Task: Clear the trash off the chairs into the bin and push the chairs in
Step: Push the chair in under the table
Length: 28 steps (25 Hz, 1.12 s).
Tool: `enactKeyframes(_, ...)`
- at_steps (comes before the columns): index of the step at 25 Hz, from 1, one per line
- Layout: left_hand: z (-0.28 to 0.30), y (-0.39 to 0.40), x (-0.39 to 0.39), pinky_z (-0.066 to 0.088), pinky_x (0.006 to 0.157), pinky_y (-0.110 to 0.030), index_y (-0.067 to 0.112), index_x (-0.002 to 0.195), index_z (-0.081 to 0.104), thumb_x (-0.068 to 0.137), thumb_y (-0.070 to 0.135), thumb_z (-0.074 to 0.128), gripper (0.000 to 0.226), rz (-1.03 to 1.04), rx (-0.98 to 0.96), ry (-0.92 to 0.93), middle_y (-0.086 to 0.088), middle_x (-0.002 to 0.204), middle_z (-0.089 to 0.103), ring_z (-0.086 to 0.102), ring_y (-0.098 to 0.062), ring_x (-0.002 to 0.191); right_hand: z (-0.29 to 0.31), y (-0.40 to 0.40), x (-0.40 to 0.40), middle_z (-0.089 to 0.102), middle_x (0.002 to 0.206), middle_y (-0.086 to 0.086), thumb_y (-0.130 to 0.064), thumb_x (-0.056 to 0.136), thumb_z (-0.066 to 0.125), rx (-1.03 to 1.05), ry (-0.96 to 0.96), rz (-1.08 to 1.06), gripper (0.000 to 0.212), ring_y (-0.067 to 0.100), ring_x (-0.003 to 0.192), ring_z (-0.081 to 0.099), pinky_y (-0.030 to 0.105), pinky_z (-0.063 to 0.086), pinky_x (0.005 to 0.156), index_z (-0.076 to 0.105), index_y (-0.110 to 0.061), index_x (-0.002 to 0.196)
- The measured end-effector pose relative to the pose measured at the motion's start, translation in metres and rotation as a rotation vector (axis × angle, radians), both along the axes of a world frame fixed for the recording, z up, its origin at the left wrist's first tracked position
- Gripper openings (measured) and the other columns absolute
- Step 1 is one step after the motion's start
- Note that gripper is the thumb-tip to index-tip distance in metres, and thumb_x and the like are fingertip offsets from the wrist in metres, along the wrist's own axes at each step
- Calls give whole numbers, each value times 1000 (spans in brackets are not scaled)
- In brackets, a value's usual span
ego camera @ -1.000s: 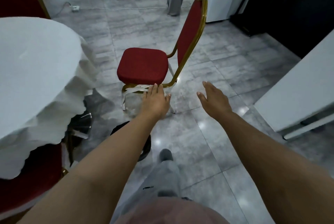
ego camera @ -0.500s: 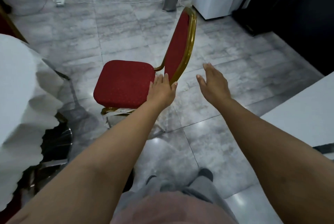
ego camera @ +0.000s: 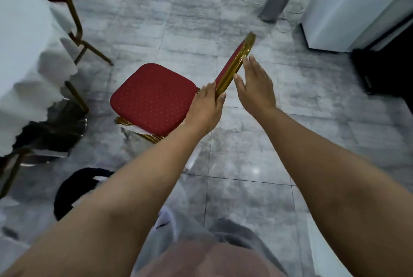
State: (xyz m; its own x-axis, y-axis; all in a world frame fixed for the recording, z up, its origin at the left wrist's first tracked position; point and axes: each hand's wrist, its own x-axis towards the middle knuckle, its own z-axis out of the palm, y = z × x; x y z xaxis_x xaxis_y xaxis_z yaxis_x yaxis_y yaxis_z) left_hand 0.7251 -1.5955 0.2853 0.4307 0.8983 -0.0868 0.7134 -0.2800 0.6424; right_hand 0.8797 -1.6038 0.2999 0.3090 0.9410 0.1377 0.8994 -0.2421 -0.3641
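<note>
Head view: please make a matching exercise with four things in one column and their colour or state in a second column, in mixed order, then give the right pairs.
Things:
1. chair seat
2. tablecloth
3. left hand
4. right hand

States:
A. white, hanging over the table edge
B. open, flat beside the backrest
C. red with small dots, nothing on it
D. gripping the backrest's gold frame

Pairs: 1-C, 2-A, 3-D, 4-B
</note>
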Motion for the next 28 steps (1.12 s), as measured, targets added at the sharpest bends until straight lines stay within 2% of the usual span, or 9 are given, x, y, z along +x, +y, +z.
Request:
enactKeyframes(5,1,24,31,25,117,-44,11,149,31,104,42,25,55,123,28,-52,-9,153,37,27,-26,145,0,49,30,17,164,3,-46,104,30,42,23,76,60,22,150,18,40,16,121,20,-18,156)
enactKeyframes(8,-1,39,44,32,112,-45,14,146,38,104,44,26,54,156,43,-86,-7,148,46,37,-25,139,0,76,51,26,161,4,-48,103,28,61,56,94,59,23,149,22,41,18,121,28,-17,153)
enactKeyframes(11,-1,39,47,39,104,-40,21,143,45,103,44,27,49,186,65,-46,-4,146,48,42,-26,136,-2,99,69,33,159,5,-52,102,26,52,103,157,61,22,148,25,43,23,120,38,-15,149)
enactKeyframes(15,-3,39,49,39,106,-38,25,142,47,102,45,30,48,228,82,-19,-1,147,48,39,-20,139,-5,122,85,35,157,7,-53,99,28,49,199,232,60,23,148,24,45,22,120,50,-16,141)
enactKeyframes(18,-5,38,50,42,106,-37,31,141,47,96,57,35,54,282,83,12,1,148,46,44,-17,136,-11,123,81,36,156,7,-48,98,31,140,317,244,54,25,148,24,44,21,120,57,-16,133)
enactKeyframes(19,-6,37,51,44,102,-36,33,141,47,94,61,35,56,313,70,21,2,145,50,49,-18,132,-12,123,80,36,157,7,-46,98,33,160,361,239,52,25,148,23,43,21,120,57,-16,132)
enactKeyframes(21,-8,32,56,50,86,-33,35,138,50,92,64,36,57,404,45,39,2,125,65,64,-21,109,-15,123,79,35,157,9,-44,97,34,166,413,248,49,27,149,21,43,21,120,58,-16,130)
enactKeyframes(23,-8,25,61,52,78,-33,34,134,53,89,69,35,60,511,46,40,3,107,70,66,-19,93,-18,124,80,34,157,10,-44,96,36,168,430,305,49,28,150,18,45,22,120,58,-16,129)
enactKeyframes(28,-3,12,82,51,70,-30,30,122,60,78,78,31,71,680,32,61,9,91,64,64,-15,82,-24,128,91,30,159,11,-42,98,39,192,477,367,45,29,151,13,43,22,119,56,-17,131)
